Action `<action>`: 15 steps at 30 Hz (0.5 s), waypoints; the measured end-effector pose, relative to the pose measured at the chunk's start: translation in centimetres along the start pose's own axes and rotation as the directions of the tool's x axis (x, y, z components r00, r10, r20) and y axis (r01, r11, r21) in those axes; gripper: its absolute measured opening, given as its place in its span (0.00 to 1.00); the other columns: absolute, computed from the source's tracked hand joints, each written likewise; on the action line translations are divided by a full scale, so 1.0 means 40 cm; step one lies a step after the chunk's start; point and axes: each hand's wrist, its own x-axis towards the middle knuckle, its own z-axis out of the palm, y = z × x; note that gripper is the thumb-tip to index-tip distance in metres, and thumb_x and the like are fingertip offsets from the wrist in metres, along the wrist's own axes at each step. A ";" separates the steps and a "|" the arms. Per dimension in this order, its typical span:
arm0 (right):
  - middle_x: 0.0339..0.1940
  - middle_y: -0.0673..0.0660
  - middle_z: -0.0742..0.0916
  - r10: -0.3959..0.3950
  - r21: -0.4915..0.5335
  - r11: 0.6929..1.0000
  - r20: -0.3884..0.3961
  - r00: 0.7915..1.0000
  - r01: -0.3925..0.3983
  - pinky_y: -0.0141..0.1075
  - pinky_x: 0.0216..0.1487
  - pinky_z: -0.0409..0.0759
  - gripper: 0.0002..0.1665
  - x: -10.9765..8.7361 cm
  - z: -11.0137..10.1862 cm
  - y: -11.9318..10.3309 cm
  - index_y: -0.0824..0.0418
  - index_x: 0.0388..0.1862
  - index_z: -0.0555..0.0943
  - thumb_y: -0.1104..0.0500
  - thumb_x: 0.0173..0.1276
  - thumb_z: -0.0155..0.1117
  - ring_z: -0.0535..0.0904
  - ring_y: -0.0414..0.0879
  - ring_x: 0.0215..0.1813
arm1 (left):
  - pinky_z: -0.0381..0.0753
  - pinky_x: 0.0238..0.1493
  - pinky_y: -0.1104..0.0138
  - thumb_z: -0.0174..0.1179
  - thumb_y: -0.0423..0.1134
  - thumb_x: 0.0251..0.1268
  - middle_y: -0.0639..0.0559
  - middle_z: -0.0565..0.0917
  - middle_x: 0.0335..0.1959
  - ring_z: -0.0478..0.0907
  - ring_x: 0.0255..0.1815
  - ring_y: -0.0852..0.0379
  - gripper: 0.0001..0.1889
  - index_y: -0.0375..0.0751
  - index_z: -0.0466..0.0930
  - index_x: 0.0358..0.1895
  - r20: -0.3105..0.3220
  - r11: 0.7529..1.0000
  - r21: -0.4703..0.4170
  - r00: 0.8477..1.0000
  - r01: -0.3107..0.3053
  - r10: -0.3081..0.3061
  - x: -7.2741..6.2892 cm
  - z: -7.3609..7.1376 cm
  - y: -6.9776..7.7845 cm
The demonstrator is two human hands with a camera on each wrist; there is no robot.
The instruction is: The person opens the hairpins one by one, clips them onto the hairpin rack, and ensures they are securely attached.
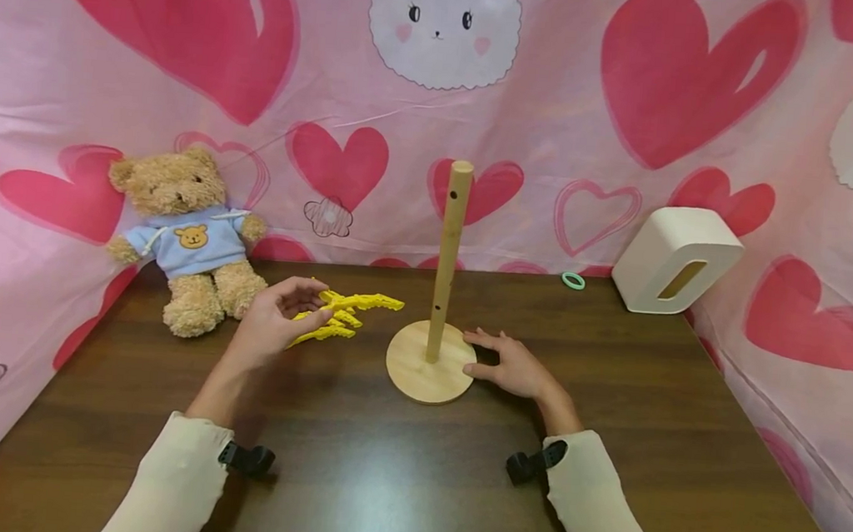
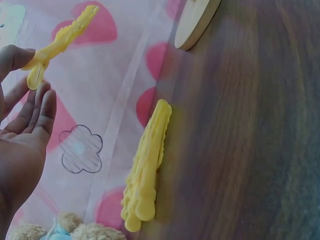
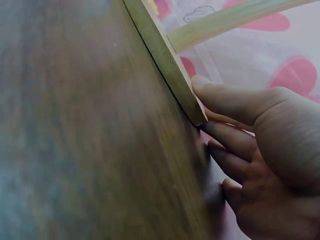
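Observation:
My left hand [image 1: 272,314] pinches a yellow alligator hair clip [image 1: 371,302] between thumb and fingers, raised above the table. Its toothed jaws point toward a wooden stand [image 1: 448,259], an upright pole with small dark holes on a round base [image 1: 410,373]. More yellow clips [image 1: 334,330] lie on the table just below that hand; the left wrist view shows these clips [image 2: 147,170] side by side. At the right edge of the base, my right hand [image 1: 512,366] holds the rim, thumb [image 3: 225,100] at the upper edge and fingers against the side.
A teddy bear [image 1: 199,240] in a blue hoodie sits at the back left. Toward the back right are a small mint-green ring [image 1: 572,281] and a white box [image 1: 675,260] with a slot. A pink heart-patterned cloth [image 1: 550,125] hangs behind the dark wooden table [image 1: 379,479].

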 end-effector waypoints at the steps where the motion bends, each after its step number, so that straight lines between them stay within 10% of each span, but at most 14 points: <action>1: 0.74 0.67 0.70 0.006 -0.001 1.000 -0.001 1.000 -0.006 0.64 0.76 0.42 0.36 -0.002 0.000 -0.001 0.62 0.73 0.74 0.52 0.69 0.70 0.53 0.65 0.79 | 0.81 0.48 0.74 0.69 0.27 0.63 0.30 0.81 0.46 0.82 0.42 0.59 0.19 0.23 0.77 0.55 -0.001 1.000 -0.002 1.000 -0.004 0.004 0.001 0.001 0.002; 15: 0.75 0.65 0.71 -0.007 0.003 1.000 0.019 1.000 0.007 0.59 0.78 0.41 0.39 -0.010 0.000 0.004 0.64 0.74 0.71 0.51 0.69 0.71 0.56 0.59 0.80 | 0.81 0.50 0.71 0.70 0.29 0.63 0.44 0.83 0.44 0.82 0.44 0.56 0.20 0.25 0.78 0.55 -0.056 0.999 -0.045 0.998 0.007 -0.009 0.005 0.016 0.029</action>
